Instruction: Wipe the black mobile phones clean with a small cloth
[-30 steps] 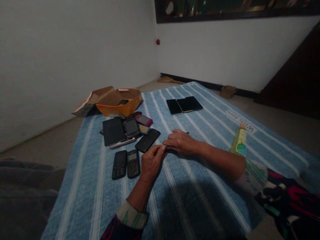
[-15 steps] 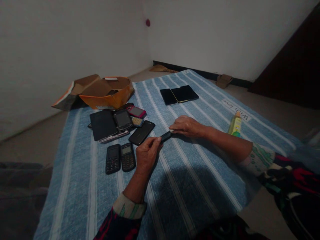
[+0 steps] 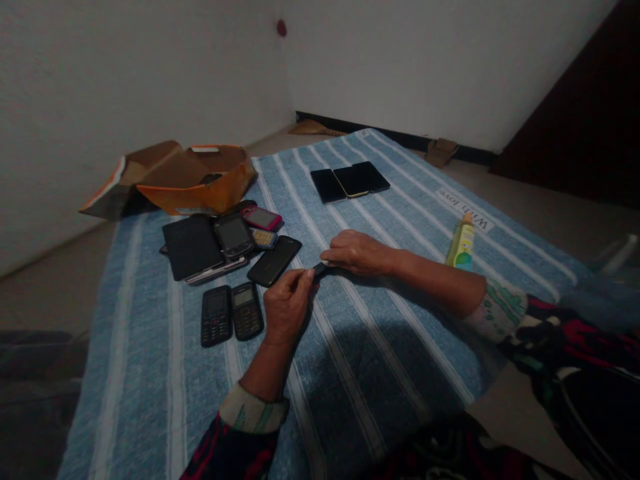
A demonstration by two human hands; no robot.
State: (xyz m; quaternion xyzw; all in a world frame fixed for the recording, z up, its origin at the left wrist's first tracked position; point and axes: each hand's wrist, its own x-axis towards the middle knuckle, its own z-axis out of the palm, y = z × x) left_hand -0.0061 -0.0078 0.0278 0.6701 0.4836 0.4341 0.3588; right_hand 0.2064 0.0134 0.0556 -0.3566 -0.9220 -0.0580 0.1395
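Between my two hands is a small dark mobile phone [image 3: 320, 269], mostly covered by fingers. My left hand [image 3: 287, 300] pinches its near end, and my right hand [image 3: 357, 252] grips the far end. Just left of it, a black smartphone [image 3: 275, 260] lies on the striped blue cloth [image 3: 360, 420]. Two black keypad phones, one on the left [image 3: 216, 315] and one on the right [image 3: 247, 311], lie side by side near my left wrist. Behind them is a pile with a black flat device [image 3: 191, 247], a grey-screened phone [image 3: 234, 234], a blue keypad phone [image 3: 264, 238] and a pink phone [image 3: 263, 217].
An opened orange cardboard box [image 3: 200, 197] stands at the back left. Farther back, three dark-screened devices [image 3: 350, 181] lie in a row. A yellow-green bottle [image 3: 461, 245] lies beyond my right forearm. White walls [image 3: 425, 73] meet behind the cloth.
Both hands have drawn closer together along the phone, so less of it shows. The whole view has shifted slightly, with the other objects still in place on the cloth.
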